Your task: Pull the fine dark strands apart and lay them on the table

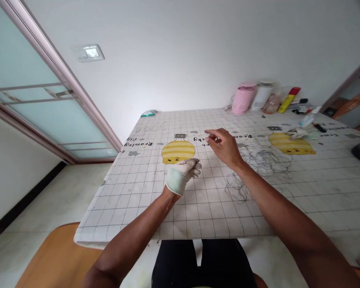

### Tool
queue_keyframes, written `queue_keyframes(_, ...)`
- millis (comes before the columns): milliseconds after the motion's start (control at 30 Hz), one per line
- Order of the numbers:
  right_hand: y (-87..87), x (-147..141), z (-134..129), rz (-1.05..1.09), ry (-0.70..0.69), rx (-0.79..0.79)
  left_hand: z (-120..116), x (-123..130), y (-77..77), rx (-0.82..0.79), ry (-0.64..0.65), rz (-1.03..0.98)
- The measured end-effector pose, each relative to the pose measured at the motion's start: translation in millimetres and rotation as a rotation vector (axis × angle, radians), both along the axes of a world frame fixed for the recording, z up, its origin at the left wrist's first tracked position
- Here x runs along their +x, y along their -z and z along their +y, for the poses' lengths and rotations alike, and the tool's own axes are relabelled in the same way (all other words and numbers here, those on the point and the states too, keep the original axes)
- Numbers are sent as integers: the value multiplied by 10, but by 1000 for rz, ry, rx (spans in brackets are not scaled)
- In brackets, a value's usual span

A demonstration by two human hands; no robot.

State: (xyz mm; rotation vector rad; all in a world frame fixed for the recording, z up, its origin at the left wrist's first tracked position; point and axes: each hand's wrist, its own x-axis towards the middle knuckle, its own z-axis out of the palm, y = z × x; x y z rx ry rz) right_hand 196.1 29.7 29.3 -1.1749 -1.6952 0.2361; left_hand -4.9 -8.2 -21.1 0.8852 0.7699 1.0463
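Observation:
My left hand point(187, 170), in a pale glove with a light green cuff, is closed just above the table's near middle. Its fingers curl together, and whatever they grip is too small or hidden to make out. Up and to the right of it is my bare right hand point(225, 146), its index finger stretched to the left and the thumb and other fingers bent in. A fine thread may be between them, but none shows clearly. Beneath and beside my right forearm lies a loose tangle of dark thread point(267, 166) on the checked tablecloth point(138, 208).
Along the wall stand a pink cylinder point(243, 99), a white cylinder point(262, 96), a bottle point(271, 105) and a yellow-red can point(289, 100). Crumpled gloves point(303, 132) lie at right. Another person's arm point(355, 102) shows at the right edge. A wooden seat point(57, 256) is left below.

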Motion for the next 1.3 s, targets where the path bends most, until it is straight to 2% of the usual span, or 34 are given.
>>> queue_keyframes(133, 68, -29, -174, 104, 99, -81, 91, 37, -15, -26, -68, -18)
queue_keyframes(267, 175, -134, -407, 183, -20, -257, 168, 65, -35, -27, -183, 119)
queue_keyframes(367, 254, -238, -461, 234, -81, -307, 198, 92, -47, 1, -231, 227)
queue_keyframes(567, 397, -293, -356, 338, -84, -330, 225, 105, -57, 61, -212, 414)
queue_keyframes(800, 496, -192, -288, 360, -143, -407, 240, 153, -11, 208, -57, 676)
queue_keyframes(933, 570, -166, -283, 383, -170, -432, 305, 190, 57, 168, -34, 541)
queue_keyframes(1100, 661, -194, -307, 413, -165, -439, 327, 197, 213, 154, -55, 335)
queue_keyframes(1300, 651, -255, -381, 408, -215, -447, 309, 187, 265, 209, -14, 313)
